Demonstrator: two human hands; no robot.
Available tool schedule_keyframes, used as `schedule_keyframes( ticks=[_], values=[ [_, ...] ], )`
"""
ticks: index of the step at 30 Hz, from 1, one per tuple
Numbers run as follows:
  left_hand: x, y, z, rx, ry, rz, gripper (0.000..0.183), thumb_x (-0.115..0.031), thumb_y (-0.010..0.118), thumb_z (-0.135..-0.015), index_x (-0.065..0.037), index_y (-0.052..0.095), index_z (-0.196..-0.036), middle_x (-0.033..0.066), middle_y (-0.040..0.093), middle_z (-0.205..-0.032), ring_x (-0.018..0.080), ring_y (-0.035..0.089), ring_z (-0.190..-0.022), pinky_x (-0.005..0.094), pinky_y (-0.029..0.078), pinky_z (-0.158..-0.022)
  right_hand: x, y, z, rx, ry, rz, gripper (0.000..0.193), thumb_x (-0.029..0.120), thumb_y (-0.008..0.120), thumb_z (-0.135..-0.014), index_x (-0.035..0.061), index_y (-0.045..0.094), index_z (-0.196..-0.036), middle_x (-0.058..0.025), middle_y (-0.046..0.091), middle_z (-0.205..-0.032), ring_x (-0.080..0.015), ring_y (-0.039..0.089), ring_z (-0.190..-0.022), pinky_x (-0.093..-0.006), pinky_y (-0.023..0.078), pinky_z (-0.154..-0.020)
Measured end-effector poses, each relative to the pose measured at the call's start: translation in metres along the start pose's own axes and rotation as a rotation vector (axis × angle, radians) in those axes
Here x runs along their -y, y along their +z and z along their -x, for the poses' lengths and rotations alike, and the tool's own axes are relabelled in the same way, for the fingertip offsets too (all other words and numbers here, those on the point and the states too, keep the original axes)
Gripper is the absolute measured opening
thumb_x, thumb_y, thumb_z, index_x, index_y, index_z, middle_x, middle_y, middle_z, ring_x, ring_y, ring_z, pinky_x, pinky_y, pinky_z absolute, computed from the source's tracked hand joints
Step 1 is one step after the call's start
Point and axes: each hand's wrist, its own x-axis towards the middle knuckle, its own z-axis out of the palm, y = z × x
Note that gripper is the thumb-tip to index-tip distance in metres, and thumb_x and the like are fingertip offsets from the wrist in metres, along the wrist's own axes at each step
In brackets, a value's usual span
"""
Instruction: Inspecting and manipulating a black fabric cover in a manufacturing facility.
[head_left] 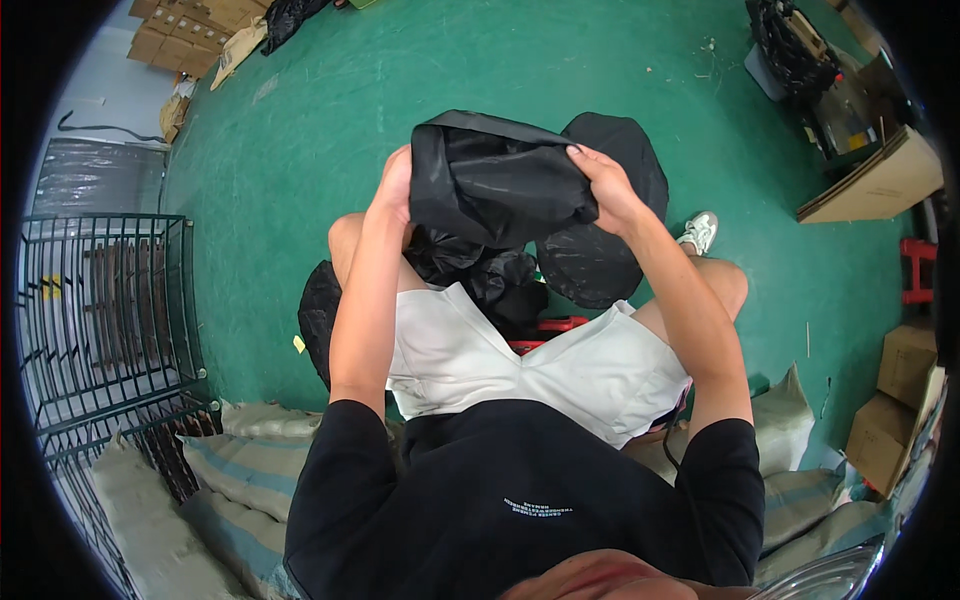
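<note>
Up in front of me, both hands stretch a black fabric bag-like piece [500, 185] with its folded rim toward the far side. My left hand [396, 186] is closed on its left edge, the fingers mostly hidden behind the cloth. At the right end, my right hand [606, 188] pinches the rim, thumb on top. Just beyond and below that hand lie rounded black fabric pieces [592, 266] on the floor. Crumpled black material [480, 272] sits between my legs, partly covered by the held piece. Another black piece [318, 312] shows beside my left leg.
Something red [562, 324] shows between my thighs. Stuffed woven sacks [255, 465] lie behind me. A dark metal rack [110, 310] stands at left, cardboard boxes [180, 38] at far left. On the right are flat cardboard [872, 182], a red stool [918, 270] and cartons [884, 436].
</note>
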Motion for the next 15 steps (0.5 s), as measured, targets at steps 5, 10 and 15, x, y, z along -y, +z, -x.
schedule_keyframes(
  ticks=[5, 10, 15],
  values=[
    [0.047, 0.021, 0.007, 0.14, -0.12, -0.073, 0.047, -0.023, 0.063, -0.093, 0.003, 0.049, -0.13, 0.0115, 0.061, -0.121, 0.023, 0.06, -0.107, 0.0366, 0.048, -0.095, 0.025, 0.0, 0.014, 0.001, 0.051, -0.123, 0.041, 0.032, 0.045, -0.102, -0.0048, 0.061, -0.109, -0.0175, 0.068, -0.104, -0.0266, 0.069, -0.093, -0.0397, 0.059, -0.084],
    [0.111, 0.026, -0.003, -0.041, -0.131, -0.383, 0.037, -0.008, 0.067, -0.088, 0.002, 0.055, -0.122, 0.0085, 0.065, -0.109, 0.0181, 0.063, -0.093, 0.0318, 0.051, -0.084, 0.031, 0.005, 0.028, 0.052, -0.016, -0.07, 0.031, 0.025, 0.054, -0.098, -0.0029, 0.06, -0.111, -0.014, 0.069, -0.102, -0.0213, 0.07, -0.088, -0.0356, 0.059, -0.081],
    [0.076, -0.007, -0.011, 0.296, -0.092, -0.139, 0.022, -0.006, 0.054, -0.095, 0.002, 0.063, -0.112, 0.0052, 0.069, -0.102, 0.0138, 0.066, -0.09, 0.0272, 0.053, -0.081, 0.051, -0.016, 0.031, -0.042, -0.188, 0.103, 0.016, 0.007, 0.064, -0.09, 0.0004, 0.063, -0.104, -0.0058, 0.07, -0.094, -0.0132, 0.067, -0.081, -0.0279, 0.056, -0.075]
  ],
)
